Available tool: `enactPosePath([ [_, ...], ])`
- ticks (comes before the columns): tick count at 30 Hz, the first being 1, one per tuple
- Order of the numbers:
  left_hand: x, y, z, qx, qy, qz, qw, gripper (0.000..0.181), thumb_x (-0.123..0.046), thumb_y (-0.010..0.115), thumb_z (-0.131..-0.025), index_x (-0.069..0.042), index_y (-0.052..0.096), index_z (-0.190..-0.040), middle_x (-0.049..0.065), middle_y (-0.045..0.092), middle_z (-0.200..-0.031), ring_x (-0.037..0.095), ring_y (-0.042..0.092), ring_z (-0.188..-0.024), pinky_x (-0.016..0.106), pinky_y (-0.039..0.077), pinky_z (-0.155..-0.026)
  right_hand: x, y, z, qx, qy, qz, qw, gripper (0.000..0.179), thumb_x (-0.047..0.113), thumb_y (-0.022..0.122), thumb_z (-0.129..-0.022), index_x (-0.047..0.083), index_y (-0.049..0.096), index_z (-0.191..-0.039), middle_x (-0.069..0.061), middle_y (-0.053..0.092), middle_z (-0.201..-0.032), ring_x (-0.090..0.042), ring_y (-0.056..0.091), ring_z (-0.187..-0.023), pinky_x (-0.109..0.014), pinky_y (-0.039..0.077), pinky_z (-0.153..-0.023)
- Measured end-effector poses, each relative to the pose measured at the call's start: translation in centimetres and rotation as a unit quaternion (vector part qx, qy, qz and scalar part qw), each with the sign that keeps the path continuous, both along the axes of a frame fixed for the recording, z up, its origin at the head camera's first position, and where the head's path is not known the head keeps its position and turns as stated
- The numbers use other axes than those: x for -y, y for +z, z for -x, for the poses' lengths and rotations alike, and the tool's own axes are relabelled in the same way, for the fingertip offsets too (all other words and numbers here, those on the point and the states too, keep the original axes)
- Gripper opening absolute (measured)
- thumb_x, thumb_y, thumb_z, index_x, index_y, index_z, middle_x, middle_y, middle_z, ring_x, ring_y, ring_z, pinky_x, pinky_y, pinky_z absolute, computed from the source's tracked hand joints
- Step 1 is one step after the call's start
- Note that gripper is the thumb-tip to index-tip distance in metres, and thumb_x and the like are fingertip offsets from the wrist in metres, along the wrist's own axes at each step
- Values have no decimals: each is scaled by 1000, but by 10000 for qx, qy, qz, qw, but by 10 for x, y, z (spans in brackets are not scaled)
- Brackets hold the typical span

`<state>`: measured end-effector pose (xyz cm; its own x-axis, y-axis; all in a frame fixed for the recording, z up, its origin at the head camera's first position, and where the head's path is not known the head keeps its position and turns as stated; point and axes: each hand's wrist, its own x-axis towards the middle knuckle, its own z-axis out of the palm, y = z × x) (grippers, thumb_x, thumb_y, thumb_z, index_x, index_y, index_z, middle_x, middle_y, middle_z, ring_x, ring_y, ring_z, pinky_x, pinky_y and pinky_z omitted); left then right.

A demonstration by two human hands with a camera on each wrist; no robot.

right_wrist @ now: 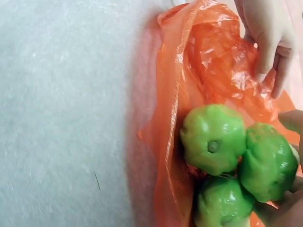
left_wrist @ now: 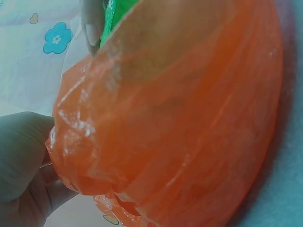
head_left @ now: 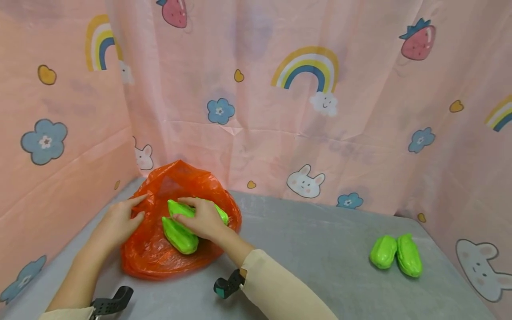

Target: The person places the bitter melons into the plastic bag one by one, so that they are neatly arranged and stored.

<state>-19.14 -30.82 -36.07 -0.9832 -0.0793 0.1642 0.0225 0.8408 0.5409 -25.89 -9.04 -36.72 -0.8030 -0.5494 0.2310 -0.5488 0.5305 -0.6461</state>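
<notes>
An orange-red plastic bag (head_left: 160,262) lies with its mouth spread wide. Inside it are three bright green, ridged gourds (head_left: 181,238) with pointed tips; their rounded ends, one with a small stem scar, face the camera in the right wrist view (right_wrist: 213,139). My right hand (head_left: 204,218) reaches into the bag and grips the upper gourd (right_wrist: 267,163), thumb on one side and fingers on the other. At the bag's left rim, my left hand (head_left: 118,220) holds the thin plastic between thumb and fingers. In the left wrist view, the bag (left_wrist: 165,118) hides part of those fingers.
Two more green gourds (head_left: 396,253) lie side by side on the right of the grey table (head_left: 296,249). A pink printed curtain (head_left: 256,146) rises behind the table and along both sides. A black camera band (head_left: 230,284) is on my right wrist.
</notes>
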Motion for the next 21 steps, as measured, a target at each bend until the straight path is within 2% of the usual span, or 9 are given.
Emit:
enactPosePath([
  [6, 0, 0, -1, -5, 3, 2, 10000, 55, -10, 58, -97, 4, 45, -149, 27, 62, -114, 22, 49, -72, 26, 44, -54, -19, 14, -5, 104, 207, 144, 9996, 52, 45, 69, -93, 20, 63, -138, 2, 66, -137, -16, 61, -123, -31, 52, -102],
  [8, 0, 1, -1, 6, 12, -18, 10000, 55, -10, 57, -97, 4, 45, -149, 25, 62, -107, 21, 47, -67, 27, 44, -52, -30, 19, -6, 73, 245, 192, 9995, 52, 45, 69, -93, 19, 63, -138, 2, 65, -139, -19, 59, -129, -36, 50, -107],
  [10, -1, 1, -1, -44, 11, 7, 10000, 54, -10, 58, -97, 4, 46, -148, 29, 63, -110, 20, 48, -68, 26, 45, -53, -42, 22, -5, 33, 267, 281, 9992, 52, 43, 68, -94, 17, 62, -138, 1, 64, -140, -20, 57, -133, -40, 48, -109],
  [12, -1, 1, -1, -28, 7, -2, 10000, 54, -9, 57, -97, 5, 45, -148, 27, 62, -100, 20, 46, -65, 26, 45, -51, -55, 25, -5, 127, 327, 450, 9984, 51, 39, 68, -95, 14, 62, -139, -3, 63, -142, -24, 55, -135, -46, 46, -111],
  [16, -2, 0, -1, -27, -10, -45, 10000, 54, -9, 57, -97, 5, 45, -148, 34, 63, -112, 20, 49, -67, 25, 49, -53, -82, 27, -5, 302, 358, 811, 9956, 47, 32, 66, -97, 8, 62, -137, -12, 62, -141, -34, 54, -135, -56, 44, -110],
  [17, -2, 0, -1, -20, -9, -44, 10000, 54, -9, 57, -97, 4, 45, -148, 33, 63, -110, 20, 49, -67, 25, 48, -53, -89, 27, -6, 314, 343, 877, 9951, 46, 30, 66, -97, 7, 62, -136, -14, 62, -141, -35, 54, -135, -57, 44, -110],
  [19, -2, 0, -1, -34, -11, -59, 10000, 54, -9, 57, -97, 4, 45, -148, 35, 62, -119, 20, 49, -66, 26, 49, -53, -102, 28, -7, 276, 200, 906, 9953, 44, 30, 66, -96, 10, 63, -135, -12, 63, -140, -35, 55, -133, -57, 45, -110],
  [21, -1, 0, -1, 1, 4, -76, 10000, 54, -9, 57, -98, 4, 44, -149, 31, 64, -108, 19, 47, -63, 25, 47, -52, -114, 30, -9, 218, 43, 933, 9954, 43, 29, 67, -96, 12, 64, -135, -9, 64, -140, -33, 56, -133, -56, 45, -110],
])
